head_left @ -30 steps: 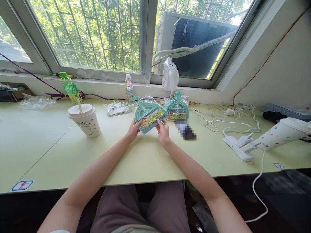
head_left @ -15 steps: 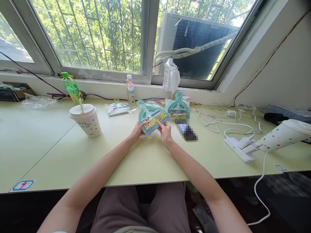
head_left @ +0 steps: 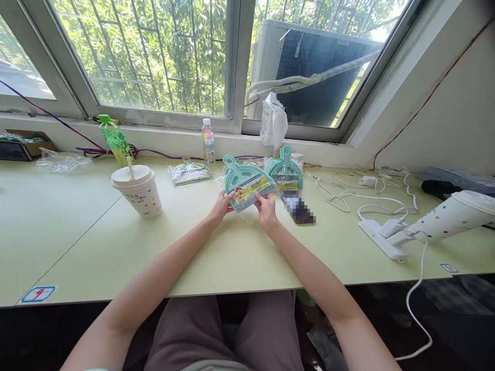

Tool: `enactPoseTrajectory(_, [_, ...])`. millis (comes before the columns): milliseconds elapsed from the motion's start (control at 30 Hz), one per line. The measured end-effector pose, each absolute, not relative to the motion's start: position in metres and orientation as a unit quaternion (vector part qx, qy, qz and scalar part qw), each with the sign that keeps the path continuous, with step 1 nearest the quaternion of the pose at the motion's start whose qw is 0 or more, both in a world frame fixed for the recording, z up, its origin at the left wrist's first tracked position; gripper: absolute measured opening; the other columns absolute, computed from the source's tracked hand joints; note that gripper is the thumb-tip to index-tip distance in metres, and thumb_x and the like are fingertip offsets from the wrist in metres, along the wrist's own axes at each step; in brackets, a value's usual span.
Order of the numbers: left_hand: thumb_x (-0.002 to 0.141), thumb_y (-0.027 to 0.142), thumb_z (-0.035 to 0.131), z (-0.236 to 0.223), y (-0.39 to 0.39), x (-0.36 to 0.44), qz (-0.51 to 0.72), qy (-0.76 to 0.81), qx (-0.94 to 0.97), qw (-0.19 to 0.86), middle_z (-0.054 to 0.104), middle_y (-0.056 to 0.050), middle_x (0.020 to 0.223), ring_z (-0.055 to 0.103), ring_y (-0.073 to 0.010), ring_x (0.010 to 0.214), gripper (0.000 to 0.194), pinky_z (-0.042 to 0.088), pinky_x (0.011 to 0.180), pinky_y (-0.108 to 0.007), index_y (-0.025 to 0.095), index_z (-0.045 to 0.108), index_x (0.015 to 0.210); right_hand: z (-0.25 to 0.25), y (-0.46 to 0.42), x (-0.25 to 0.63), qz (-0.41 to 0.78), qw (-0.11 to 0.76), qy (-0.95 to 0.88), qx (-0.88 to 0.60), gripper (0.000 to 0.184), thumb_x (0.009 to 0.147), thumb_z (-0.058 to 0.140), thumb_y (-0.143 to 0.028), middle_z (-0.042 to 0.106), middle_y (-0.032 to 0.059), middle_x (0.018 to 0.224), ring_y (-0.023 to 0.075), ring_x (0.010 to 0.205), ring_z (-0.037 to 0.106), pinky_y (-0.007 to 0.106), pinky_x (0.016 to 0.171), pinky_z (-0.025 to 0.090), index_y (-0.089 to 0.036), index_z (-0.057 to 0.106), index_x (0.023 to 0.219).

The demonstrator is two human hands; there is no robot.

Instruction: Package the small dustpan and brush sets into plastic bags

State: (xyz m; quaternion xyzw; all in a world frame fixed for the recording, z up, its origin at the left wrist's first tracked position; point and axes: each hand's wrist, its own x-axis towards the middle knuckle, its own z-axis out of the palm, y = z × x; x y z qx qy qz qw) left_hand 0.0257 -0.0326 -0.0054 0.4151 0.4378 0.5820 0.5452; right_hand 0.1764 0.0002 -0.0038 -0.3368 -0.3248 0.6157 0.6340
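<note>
Between my two hands, tilted above the desk, is a mint-green mini dustpan and brush set (head_left: 247,184) in clear wrap with a yellow label. My left hand (head_left: 221,210) is closed on its lower left edge. At the lower right edge my right hand (head_left: 266,210) grips it, thumb over the front. A second wrapped dustpan set (head_left: 285,170) stands just behind to the right, against a white paper packet (head_left: 273,123). Another wrapped set (head_left: 190,172), paler, lies flat to the left. The phone (head_left: 298,208), partly pixelated, rests right of my right hand.
A lidded paper cup (head_left: 138,193) with a straw stands on the left. Behind are a green bottle (head_left: 115,141) and a small clear bottle (head_left: 208,143). To the right lie a power strip (head_left: 382,239), white cables (head_left: 348,195) and a tipped cup (head_left: 452,216).
The held dustpan set has shifted slightly right and up, its handle rising a little, with both hands still on it. The things on the desk stay put.
</note>
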Motion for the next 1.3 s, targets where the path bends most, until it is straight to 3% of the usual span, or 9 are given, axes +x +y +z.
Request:
enactPoseTrajectory(267, [0.083, 0.046, 0.058, 0.003, -0.038, 0.022, 0.583, 0.449, 0.458, 0.499, 0.066, -0.008, 0.11, 0.067, -0.0198, 0.086, 0.043, 0.057, 0.07, -0.035, 0.021, 0.044, 0.115, 0.0, 0.011, 0.185, 0.633, 0.592, -0.384, -0.319, 0.018, 0.068, 0.074, -0.017, 0.074, 0.0037, 0.091, 0.0223, 0.099, 0.068, 0.04, 0.092, 0.057, -0.019, 0.065, 0.083])
enactPoseTrajectory(633, [0.077, 0.046, 0.068, 0.0, -0.043, 0.03, 0.583, 0.394, 0.467, 0.536, 0.062, -0.012, 0.123, 0.069, -0.0231, 0.089, 0.055, 0.058, 0.07, -0.035, 0.022, 0.045, 0.12, -0.011, 0.007, 0.175, 0.622, 0.629, -0.372, -0.281, 0.025, 0.067, 0.074, -0.023, 0.072, 0.0052, 0.103, 0.0216, 0.102, 0.066, 0.037, 0.089, 0.057, -0.019, 0.063, 0.089])
enactPoseTrajectory(767, [0.077, 0.042, 0.069, 0.0, -0.045, 0.031, 0.572, 0.397, 0.477, 0.537, 0.065, -0.012, 0.116, 0.071, -0.0231, 0.082, 0.054, 0.058, 0.071, -0.037, 0.02, 0.044, 0.119, -0.011, 0.009, 0.176, 0.636, 0.617, -0.368, -0.282, 0.02, 0.068, 0.072, -0.02, 0.072, 0.0048, 0.099, 0.0207, 0.099, 0.067, 0.035, 0.088, 0.057, -0.019, 0.064, 0.086])
enactPoseTrajectory(1067, [0.078, 0.043, 0.067, 0.0, -0.044, 0.027, 0.559, 0.393, 0.502, 0.53, 0.063, -0.013, 0.121, 0.071, -0.0241, 0.085, 0.054, 0.058, 0.072, -0.038, 0.021, 0.041, 0.119, -0.008, 0.012, 0.183, 0.655, 0.585, -0.388, -0.279, 0.014, 0.07, 0.068, -0.016, 0.073, 0.0034, 0.093, 0.0201, 0.092, 0.069, 0.034, 0.086, 0.058, -0.019, 0.065, 0.083])
enactPoseTrajectory(1300, [0.076, 0.036, 0.067, -0.001, -0.04, 0.024, 0.572, 0.406, 0.469, 0.537, 0.062, -0.012, 0.123, 0.072, -0.0228, 0.075, 0.061, 0.059, 0.063, -0.034, 0.025, 0.035, 0.127, -0.003, 0.012, 0.18, 0.668, 0.562, -0.374, -0.314, 0.01, 0.075, 0.065, -0.013, 0.074, 0.0024, 0.086, 0.0166, 0.088, 0.071, 0.031, 0.088, 0.057, -0.019, 0.062, 0.082])
